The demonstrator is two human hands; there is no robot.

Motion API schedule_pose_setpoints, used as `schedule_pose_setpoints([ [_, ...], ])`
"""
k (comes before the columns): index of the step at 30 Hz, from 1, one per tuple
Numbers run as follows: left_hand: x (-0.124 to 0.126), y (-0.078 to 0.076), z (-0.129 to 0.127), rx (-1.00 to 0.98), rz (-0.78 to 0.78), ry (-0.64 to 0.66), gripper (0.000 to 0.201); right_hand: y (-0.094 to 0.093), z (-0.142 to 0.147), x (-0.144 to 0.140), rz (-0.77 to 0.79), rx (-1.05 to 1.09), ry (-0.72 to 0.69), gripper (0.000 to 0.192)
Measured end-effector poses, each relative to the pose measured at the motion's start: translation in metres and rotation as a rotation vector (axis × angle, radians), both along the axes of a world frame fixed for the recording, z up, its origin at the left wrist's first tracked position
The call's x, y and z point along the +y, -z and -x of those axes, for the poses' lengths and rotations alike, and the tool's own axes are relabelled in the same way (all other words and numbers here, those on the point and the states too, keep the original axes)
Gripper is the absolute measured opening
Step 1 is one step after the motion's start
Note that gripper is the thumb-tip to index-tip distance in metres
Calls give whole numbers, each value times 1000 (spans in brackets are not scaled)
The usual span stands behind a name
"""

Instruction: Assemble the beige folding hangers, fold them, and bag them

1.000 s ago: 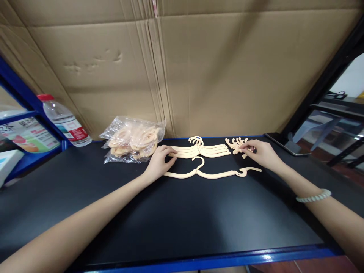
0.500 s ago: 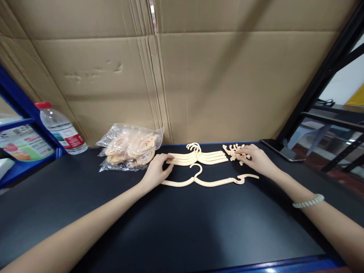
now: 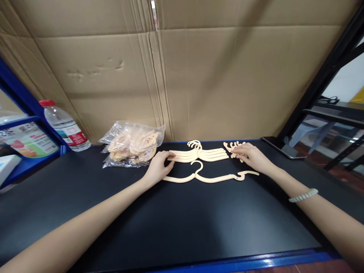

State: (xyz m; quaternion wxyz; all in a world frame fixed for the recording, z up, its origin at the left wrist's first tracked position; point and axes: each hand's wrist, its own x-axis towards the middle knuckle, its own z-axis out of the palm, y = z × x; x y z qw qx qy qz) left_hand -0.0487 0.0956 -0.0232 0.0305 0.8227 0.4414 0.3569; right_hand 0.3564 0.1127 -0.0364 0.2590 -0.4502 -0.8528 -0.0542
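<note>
Several beige plastic hangers lie in a stack on the black table, hooks toward the back. My left hand is at the stack's left end, its thumb and fingers curled around something I cannot make out. In front of the stack is a single hanger; its left end runs behind my left hand. A curved beige end piece sits at that hanger's right tip. Beyond the stack's right end, my right hand pinches a small beige hook piece at a pile of similar hook pieces, partly covering them.
Clear plastic bags of beige parts lie left of the hangers. A water bottle with a red cap stands at the far left. A dark phone rests at the back right. Cardboard walls off the back.
The view has shifted slightly. My right hand's fingers have drawn closer together over the hook pieces. My left hand stays at the stack's left end, and the single hanger lies as before.
</note>
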Motion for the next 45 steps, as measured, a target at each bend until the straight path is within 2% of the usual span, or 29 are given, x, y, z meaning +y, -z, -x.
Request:
schedule_pose_setpoints([
  [15, 0, 0, 0, 48, 29, 34, 16, -4, 8, -6, -8, 95, -9, 24],
  [26, 5, 1, 1, 43, 67, 14, 18, -2, 7, -6, -35, 110, -14, 23],
  [33, 10, 0, 2, 62, 103, -1, 16, -8, 13, -12, -54, 204, 1, 23],
  [38, 9, -4, 0, 78, 98, -2, 17, -15, 16, -18, -111, 306, 62, 23],
  [45, 5, -5, -5, 102, 57, 4, 15, -24, 20, -25, -70, 546, 195, 29],
])
